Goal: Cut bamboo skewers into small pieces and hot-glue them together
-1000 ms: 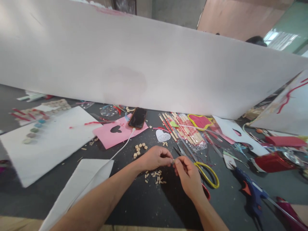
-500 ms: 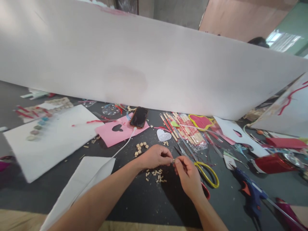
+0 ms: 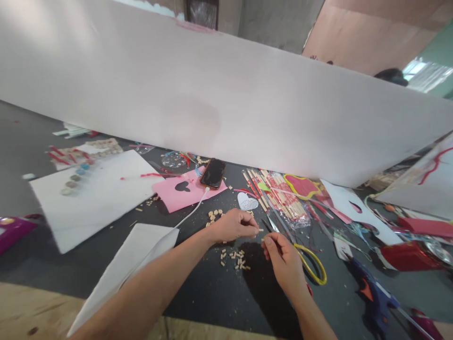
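My left hand point(image 3: 238, 226) pinches a short piece of wooden stick point(image 3: 261, 230) between thumb and fingertips, over the dark table. My right hand point(image 3: 283, 255) is just right of it, thumb and fingers pressed together; what they hold, if anything, is too small to make out. A narrow gap parts the two hands. Below them lie several loose cut stick pieces point(image 3: 238, 255). Behind the left wrist sit small pale wooden clusters point(image 3: 214, 215), partly hidden by the arm. Scissors with yellow handles point(image 3: 320, 278) lie beside my right hand, partly covered by it.
A blue glue gun point(image 3: 377, 288) and a red can point(image 3: 406, 255) lie on the right. Further back are bundled chopsticks point(image 3: 283, 203), a white paper heart point(image 3: 247, 201) and a phone point(image 3: 213, 173) on pink paper point(image 3: 170, 200). A white board point(image 3: 141, 94) stands across the back.
My hands, close together before, have drawn slightly apart, and a stick piece now shows at the left fingertips. The whole view has shifted a little, with the table's things appearing further right.
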Demonstrator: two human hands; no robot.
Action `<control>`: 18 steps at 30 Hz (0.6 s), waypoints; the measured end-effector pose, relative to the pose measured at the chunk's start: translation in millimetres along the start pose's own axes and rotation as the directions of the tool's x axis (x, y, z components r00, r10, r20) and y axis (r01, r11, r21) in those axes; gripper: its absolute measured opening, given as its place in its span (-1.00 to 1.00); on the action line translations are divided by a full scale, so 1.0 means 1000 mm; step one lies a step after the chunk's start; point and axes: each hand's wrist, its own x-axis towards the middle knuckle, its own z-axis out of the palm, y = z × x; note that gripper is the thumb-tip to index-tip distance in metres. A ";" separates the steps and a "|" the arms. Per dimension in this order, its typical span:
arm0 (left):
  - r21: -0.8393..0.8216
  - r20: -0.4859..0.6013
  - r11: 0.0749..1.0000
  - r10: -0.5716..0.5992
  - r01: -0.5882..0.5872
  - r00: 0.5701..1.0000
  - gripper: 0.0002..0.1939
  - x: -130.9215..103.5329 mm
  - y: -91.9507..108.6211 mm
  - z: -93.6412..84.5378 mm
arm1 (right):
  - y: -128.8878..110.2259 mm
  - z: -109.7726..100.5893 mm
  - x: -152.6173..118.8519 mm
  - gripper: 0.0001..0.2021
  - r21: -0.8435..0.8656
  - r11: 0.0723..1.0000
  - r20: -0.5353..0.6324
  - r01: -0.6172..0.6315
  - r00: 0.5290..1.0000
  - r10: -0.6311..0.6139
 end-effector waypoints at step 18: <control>-0.252 -0.092 0.967 0.004 -0.027 0.996 -0.78 0.003 -0.005 -0.008 | 0.026 -0.058 -0.016 -0.78 -0.680 0.731 0.050 0.046 0.999 -0.016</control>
